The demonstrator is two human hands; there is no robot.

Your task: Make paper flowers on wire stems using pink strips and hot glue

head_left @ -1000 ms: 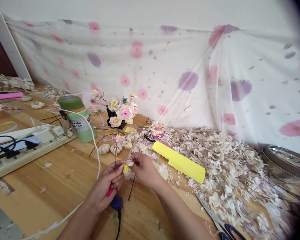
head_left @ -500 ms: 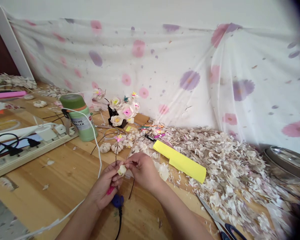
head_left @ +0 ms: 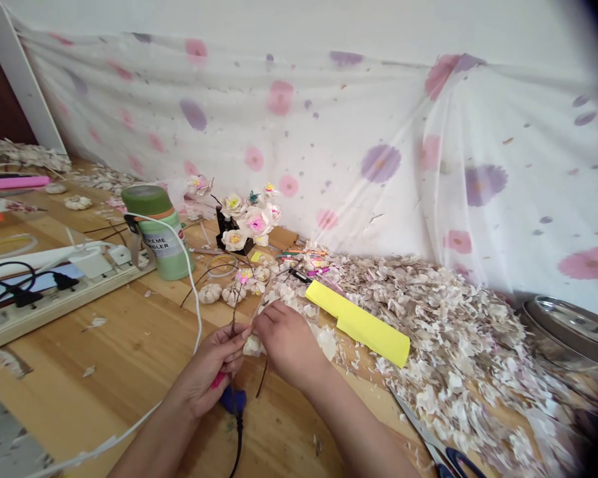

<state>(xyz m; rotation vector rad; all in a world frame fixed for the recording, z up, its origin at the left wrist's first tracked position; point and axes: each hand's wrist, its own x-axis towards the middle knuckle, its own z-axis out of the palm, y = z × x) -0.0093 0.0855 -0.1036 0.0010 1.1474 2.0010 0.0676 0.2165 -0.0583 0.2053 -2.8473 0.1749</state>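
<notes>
My left hand (head_left: pixel 218 362) is closed around a thin brown stem (head_left: pixel 235 309) that stands nearly upright. A small pink and yellow blossom (head_left: pixel 244 275) shows at the stem's upper end. My right hand (head_left: pixel 285 338) has its fingers pinched together, touching the left fingertips; what they grip is hidden. Just below the right fingers, a whitish petal piece (head_left: pixel 252 346) shows; whether it is held I cannot tell. Under my left palm is a bright pink part (head_left: pixel 218 380), mostly covered. Beside it, a blue piece (head_left: pixel 233 400) with a black cord lies low.
A green tumbler (head_left: pixel 162 232) and a power strip (head_left: pixel 70 292) stand left. Finished paper-like flowers (head_left: pixel 254 222) sit in a black holder behind. A yellow sheet (head_left: pixel 359 323), heaped dried petals (head_left: pixel 428 299), scissors (head_left: pixel 431 441) and a metal lidded pan (head_left: pixel 573 332) are right.
The right hand has turned, its knuckles now covering the fingertips. The small pale flower seen between the hands is no longer plainly visible there; a whitish piece shows slightly to the right.
</notes>
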